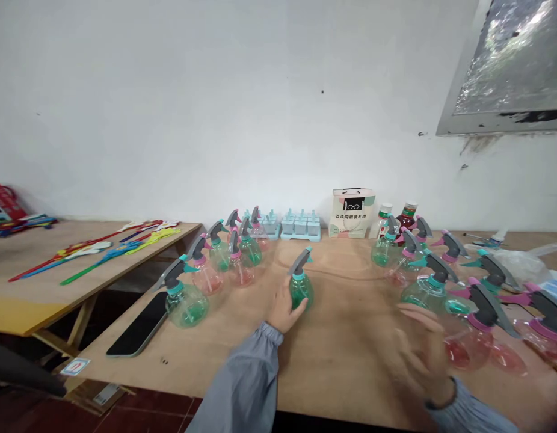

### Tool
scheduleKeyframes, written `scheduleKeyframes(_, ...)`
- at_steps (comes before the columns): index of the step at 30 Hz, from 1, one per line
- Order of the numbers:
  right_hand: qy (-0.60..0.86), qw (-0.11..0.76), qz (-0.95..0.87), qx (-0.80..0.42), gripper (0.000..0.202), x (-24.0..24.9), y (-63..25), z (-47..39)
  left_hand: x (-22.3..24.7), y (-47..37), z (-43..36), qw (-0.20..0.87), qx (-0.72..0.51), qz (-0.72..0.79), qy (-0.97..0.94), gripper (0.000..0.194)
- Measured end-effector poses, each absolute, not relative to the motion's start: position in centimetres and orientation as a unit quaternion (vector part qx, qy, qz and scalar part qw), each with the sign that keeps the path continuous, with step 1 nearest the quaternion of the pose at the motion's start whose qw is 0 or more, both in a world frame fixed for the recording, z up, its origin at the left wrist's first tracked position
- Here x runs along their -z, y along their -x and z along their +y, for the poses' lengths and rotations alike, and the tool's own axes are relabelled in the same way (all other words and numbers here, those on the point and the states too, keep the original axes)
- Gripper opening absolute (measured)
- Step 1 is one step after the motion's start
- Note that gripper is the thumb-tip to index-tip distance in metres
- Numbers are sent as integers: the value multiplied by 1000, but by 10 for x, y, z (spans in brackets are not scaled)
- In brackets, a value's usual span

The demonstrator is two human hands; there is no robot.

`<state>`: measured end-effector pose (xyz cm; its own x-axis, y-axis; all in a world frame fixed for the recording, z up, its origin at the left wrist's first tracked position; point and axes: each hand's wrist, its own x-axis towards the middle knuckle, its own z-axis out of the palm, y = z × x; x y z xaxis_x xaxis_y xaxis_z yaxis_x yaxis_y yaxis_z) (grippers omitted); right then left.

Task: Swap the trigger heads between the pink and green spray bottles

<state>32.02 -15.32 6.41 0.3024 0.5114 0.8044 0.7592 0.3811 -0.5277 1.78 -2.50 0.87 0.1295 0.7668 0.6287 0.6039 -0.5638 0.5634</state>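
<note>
A green spray bottle [301, 293] with a grey trigger head stands upright mid-table. My left hand [285, 308] is wrapped round its lower body, thumb across the front. On the right my right hand [418, 352] is smeared by motion, so its fingers do not show clearly. It is nearest to a clear bottle with a teal collar [425, 291] and a pink spray bottle [472, 337]; whether it touches either I cannot tell. More pink and green spray bottles crowd behind these. Left of my left hand stands another group, with a green spray bottle [188, 305] in front.
A black phone [138, 325] lies at the table's left edge. Pale blue moulds [301, 225], a paper bag [350, 213] and capped bottles [407, 215] line the wall. Colourful long-handled hand shapes [120, 249] lie on the left table. A plastic bag [517, 264] sits far right.
</note>
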Motion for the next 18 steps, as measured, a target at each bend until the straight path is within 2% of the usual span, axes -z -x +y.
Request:
scheduleKeyframes(3,464,575,-674,1,58,-67,-258,-114,-4,-36,-38,77,-437,452,-774,76)
scheduleKeyframes(7,471,603,-629,-140,91,-72,-197,-58,-1,-58,-52,62,-419,449,-787,75)
scheduleKeyframes(10,486,614,-588,-204,84,-70,-183,-35,-7,-57,-54,52,-427,437,-790,80)
scheduleKeyframes(14,459,630,-572,-256,67,-70,-193,-27,-37,-17,-39,-40,-587,439,-679,70)
scheduleKeyframes(16,428,657,-547,-291,57,-75,-199,-25,-58,15,-22,-87,-644,497,-575,63)
scheduleKeyframes(18,371,676,-509,-382,50,-82,-204,-22,-74,46,0,-108,-651,571,-488,68)
